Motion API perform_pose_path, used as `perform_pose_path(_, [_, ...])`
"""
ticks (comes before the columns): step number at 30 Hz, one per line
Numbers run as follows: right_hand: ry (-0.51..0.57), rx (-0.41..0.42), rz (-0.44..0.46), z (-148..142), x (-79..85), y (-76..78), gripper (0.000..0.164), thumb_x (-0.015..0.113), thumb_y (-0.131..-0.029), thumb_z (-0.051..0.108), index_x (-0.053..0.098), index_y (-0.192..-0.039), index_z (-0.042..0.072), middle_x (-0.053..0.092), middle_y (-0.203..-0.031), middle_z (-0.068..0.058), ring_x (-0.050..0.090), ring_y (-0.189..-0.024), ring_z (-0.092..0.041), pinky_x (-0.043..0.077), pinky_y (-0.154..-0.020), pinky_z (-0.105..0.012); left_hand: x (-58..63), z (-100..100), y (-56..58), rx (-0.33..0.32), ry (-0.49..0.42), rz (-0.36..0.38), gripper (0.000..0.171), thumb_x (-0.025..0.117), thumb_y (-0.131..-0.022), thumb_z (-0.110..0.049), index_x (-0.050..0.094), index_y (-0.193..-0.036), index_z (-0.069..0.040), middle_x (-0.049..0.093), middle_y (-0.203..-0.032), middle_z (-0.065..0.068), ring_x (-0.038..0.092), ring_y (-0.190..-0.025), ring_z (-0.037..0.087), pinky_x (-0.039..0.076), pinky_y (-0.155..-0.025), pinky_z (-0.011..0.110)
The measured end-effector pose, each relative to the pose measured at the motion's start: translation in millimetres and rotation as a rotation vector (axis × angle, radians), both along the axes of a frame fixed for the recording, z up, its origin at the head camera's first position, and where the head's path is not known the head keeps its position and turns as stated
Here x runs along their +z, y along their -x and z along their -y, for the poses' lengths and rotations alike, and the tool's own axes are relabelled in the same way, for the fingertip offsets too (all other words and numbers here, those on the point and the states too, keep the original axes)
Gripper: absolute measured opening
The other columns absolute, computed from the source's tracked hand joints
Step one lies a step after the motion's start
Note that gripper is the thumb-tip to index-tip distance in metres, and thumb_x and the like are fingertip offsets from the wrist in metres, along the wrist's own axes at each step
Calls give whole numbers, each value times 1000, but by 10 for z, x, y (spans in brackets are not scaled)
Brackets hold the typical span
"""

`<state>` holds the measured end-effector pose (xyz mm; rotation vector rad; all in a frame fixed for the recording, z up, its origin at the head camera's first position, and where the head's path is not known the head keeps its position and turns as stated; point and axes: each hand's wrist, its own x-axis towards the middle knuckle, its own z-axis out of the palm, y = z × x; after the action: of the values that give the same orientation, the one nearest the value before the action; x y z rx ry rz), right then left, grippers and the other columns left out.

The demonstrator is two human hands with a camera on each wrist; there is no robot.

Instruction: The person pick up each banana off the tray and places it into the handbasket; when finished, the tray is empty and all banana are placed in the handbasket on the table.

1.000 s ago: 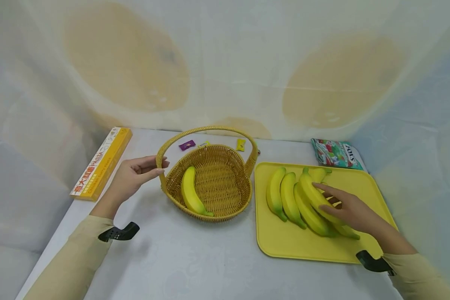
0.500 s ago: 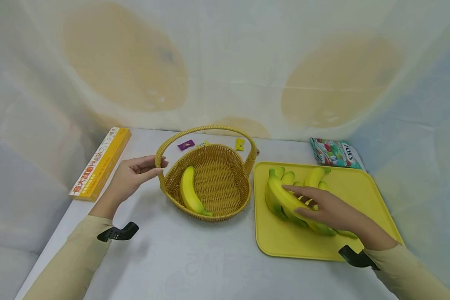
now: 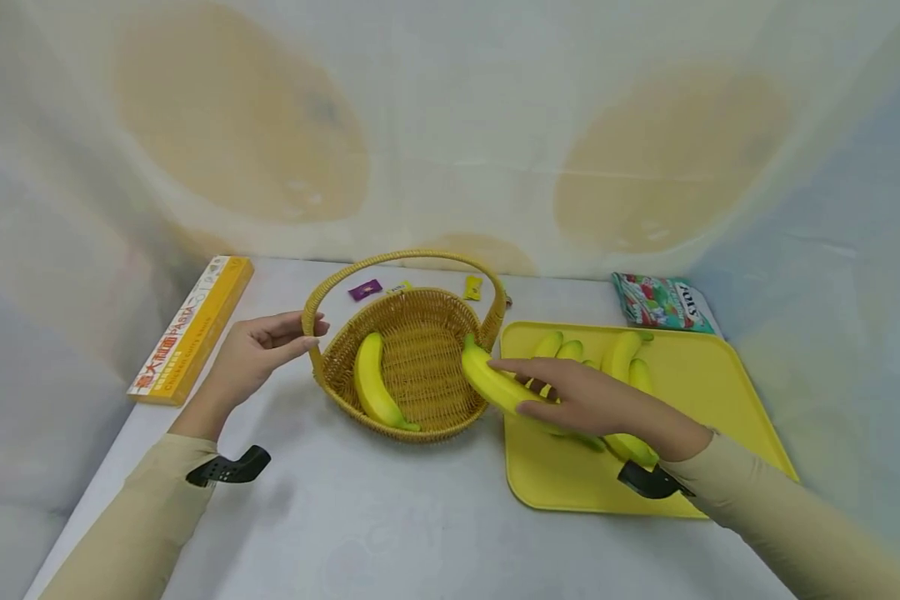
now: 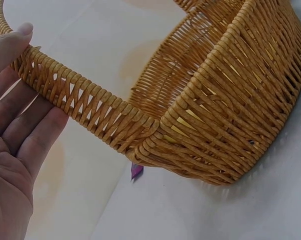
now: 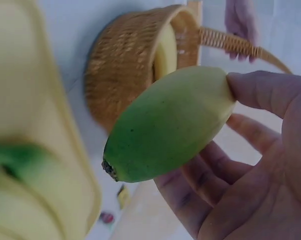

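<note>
A wicker basket with a tall arched handle stands mid-table, one banana lying along its left inner side. My left hand pinches the left side of the basket handle between thumb and fingers. My right hand holds another banana between thumb and fingers, its stem end overlapping the basket's right rim in the head view. In the right wrist view the green tip of this held banana faces the camera. Several bananas lie on a yellow tray, partly hidden behind my right hand.
At the left lies a yellow and white pasta box. Behind the basket are a purple wrapped candy and a yellow one. A green candy bag rests beyond the tray's back edge. Fabric walls enclose the table.
My right hand has lifted the banana from the pile and carried it left, from over the tray to the basket's right rim. The left hand keeps its hold on the handle.
</note>
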<state>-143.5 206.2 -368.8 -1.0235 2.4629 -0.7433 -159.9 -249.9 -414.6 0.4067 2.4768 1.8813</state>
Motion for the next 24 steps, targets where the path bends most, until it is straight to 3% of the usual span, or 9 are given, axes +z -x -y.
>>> perform_pose_path(6, [-18, -14, 57, 383, 35, 167, 60, 63, -103, 29, 40, -158, 23, 63, -128, -4, 64, -112, -20, 56, -90, -39, -5, 7, -11, 2, -3, -2, 33, 72, -96, -14, 69, -126, 0, 74, -118, 7, 70, -112, 20, 53, -95, 21])
perform_pose_path(9, [-52, -37, 82, 561, 35, 265, 60, 64, -102, 29, 41, -157, 20, 65, -115, -5, 65, -98, -19, 54, -81, -36, -10, 1, -12, 3, -5, -1, 33, 72, -96, -13, 69, -126, 0, 74, -119, 8, 70, -112, 19, 53, -95, 21])
perform_pose_path(15, [-106, -84, 119, 882, 29, 499, 60, 63, -102, 32, 41, -157, 20, 61, -100, -1, 54, -77, -15, 45, -67, -30, -12, -10, 5, -1, -8, -6, 35, 72, -96, -14, 68, -127, 1, 74, -119, 7, 70, -111, 18, 54, -95, 21])
perform_pose_path(20, [-64, -135, 245, 1099, -31, 727, 60, 63, -102, 32, 40, -157, 22, 64, -114, -9, 51, -67, -15, 47, -62, -31, -19, 2, 6, 5, -5, -11, 34, 72, -96, -13, 69, -127, 0, 74, -118, 7, 70, -111, 16, 54, -94, 21])
perform_pose_path(24, [-75, -153, 288, 1224, -147, 868, 60, 63, -102, 33, 41, -157, 24, 61, -136, -11, 55, -74, -13, 51, -70, -33, -23, 9, 3, 4, 0, -13, 34, 72, -96, -14, 69, -127, 0, 74, -118, 7, 71, -110, 14, 54, -94, 21])
